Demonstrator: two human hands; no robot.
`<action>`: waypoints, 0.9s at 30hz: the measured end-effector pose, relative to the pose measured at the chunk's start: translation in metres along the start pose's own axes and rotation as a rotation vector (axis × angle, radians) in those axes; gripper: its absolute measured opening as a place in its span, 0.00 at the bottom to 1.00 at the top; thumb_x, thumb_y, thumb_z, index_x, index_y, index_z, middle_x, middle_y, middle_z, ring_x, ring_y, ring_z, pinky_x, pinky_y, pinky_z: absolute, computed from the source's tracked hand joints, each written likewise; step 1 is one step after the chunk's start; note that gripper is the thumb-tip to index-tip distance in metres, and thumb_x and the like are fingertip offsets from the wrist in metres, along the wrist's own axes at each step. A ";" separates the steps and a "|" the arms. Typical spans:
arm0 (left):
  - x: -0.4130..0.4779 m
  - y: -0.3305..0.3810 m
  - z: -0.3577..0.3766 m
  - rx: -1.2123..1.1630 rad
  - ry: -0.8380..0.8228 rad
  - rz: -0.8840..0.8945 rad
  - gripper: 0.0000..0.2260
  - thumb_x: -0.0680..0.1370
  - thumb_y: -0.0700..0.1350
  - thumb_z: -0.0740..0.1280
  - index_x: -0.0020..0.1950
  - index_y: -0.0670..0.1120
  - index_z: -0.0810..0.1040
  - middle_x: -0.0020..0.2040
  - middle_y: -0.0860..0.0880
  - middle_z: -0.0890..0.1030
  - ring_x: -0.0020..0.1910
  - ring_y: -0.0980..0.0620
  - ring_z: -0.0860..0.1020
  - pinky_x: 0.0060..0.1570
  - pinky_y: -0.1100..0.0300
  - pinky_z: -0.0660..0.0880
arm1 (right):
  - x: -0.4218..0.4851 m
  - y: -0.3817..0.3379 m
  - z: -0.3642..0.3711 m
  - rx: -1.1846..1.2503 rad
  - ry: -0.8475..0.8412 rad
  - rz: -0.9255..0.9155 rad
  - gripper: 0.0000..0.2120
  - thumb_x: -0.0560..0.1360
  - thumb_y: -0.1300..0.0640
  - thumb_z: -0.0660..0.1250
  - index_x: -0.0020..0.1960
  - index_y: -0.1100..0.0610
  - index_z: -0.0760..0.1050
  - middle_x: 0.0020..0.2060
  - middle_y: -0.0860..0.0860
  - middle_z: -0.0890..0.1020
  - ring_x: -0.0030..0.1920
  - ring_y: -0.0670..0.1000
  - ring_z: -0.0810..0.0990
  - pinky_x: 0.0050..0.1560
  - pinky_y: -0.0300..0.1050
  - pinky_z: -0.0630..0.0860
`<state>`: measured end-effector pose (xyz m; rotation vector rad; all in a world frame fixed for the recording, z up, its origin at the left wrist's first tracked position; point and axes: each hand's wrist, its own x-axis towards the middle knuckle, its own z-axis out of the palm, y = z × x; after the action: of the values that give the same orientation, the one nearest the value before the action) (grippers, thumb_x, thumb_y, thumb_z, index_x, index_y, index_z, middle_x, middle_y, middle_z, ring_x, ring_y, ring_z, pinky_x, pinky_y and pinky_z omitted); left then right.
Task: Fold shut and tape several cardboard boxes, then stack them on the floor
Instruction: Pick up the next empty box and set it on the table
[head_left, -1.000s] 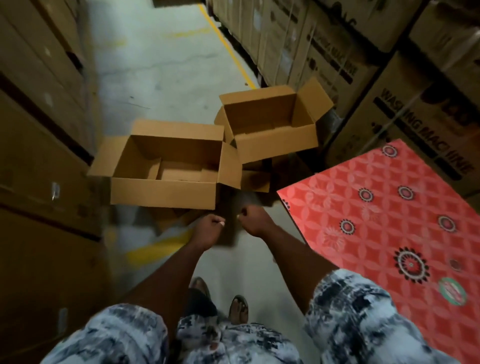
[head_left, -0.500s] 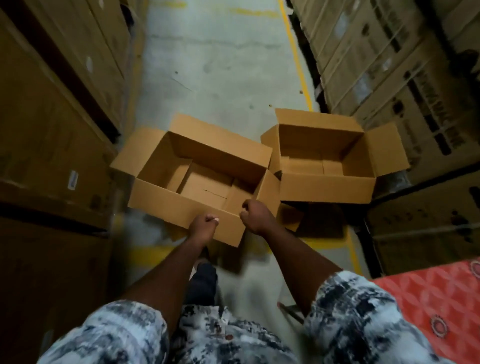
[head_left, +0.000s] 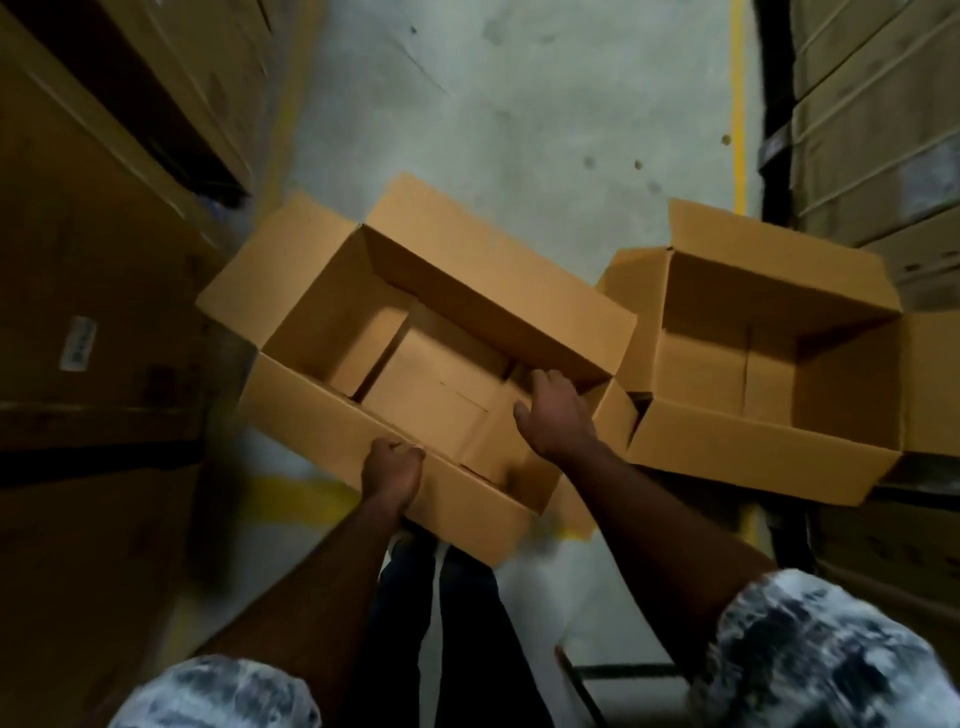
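Two open brown cardboard boxes stand on the concrete floor (head_left: 519, 104) below me. The left box (head_left: 467, 291) is turned at an angle with its top flaps spread outward. My left hand (head_left: 392, 467) grips the box's near long edge, fingers curled over the rim. My right hand (head_left: 556, 413) reaches into the box's right end, with fingers extended over the inner side of the short end wall. The second open box (head_left: 753, 452) sits just to the right, touching the first at its corner, and neither hand is on it.
Tall stacks of large cartons (head_left: 78, 260) wall the aisle on the left, and more strapped cartons (head_left: 872, 130) stand on the right. A yellow floor line (head_left: 737, 104) runs along the right stack. My legs (head_left: 447, 623) are directly behind the left box.
I have leaned in over the boxes. My left hand has taken hold of the left box's near edge, and my right hand has opened and gone into the box's right end.
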<state>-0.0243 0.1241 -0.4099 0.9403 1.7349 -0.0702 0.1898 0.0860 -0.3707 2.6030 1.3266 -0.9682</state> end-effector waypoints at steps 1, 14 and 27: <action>0.013 0.001 0.009 -0.019 0.030 -0.029 0.21 0.80 0.48 0.69 0.71 0.42 0.71 0.68 0.40 0.74 0.64 0.39 0.74 0.61 0.51 0.73 | 0.020 0.006 0.002 -0.017 -0.012 -0.004 0.20 0.82 0.48 0.62 0.69 0.56 0.68 0.65 0.55 0.73 0.65 0.57 0.72 0.65 0.56 0.71; 0.127 -0.017 0.095 -0.171 0.308 -0.295 0.49 0.78 0.38 0.70 0.81 0.51 0.32 0.75 0.36 0.66 0.65 0.33 0.75 0.61 0.43 0.75 | 0.209 0.061 0.048 -0.204 0.034 -0.148 0.39 0.78 0.48 0.70 0.80 0.57 0.53 0.81 0.59 0.53 0.80 0.63 0.55 0.75 0.61 0.62; 0.153 -0.035 0.038 -0.064 0.402 -0.002 0.32 0.80 0.37 0.63 0.80 0.56 0.55 0.67 0.41 0.77 0.64 0.37 0.76 0.64 0.42 0.74 | 0.198 0.040 0.095 0.077 -0.090 -0.063 0.24 0.80 0.59 0.61 0.76 0.51 0.66 0.61 0.58 0.76 0.59 0.62 0.77 0.57 0.52 0.74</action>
<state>-0.0285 0.1662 -0.5660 0.9508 2.0926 0.1839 0.2568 0.1708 -0.5666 2.5520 1.3842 -1.1543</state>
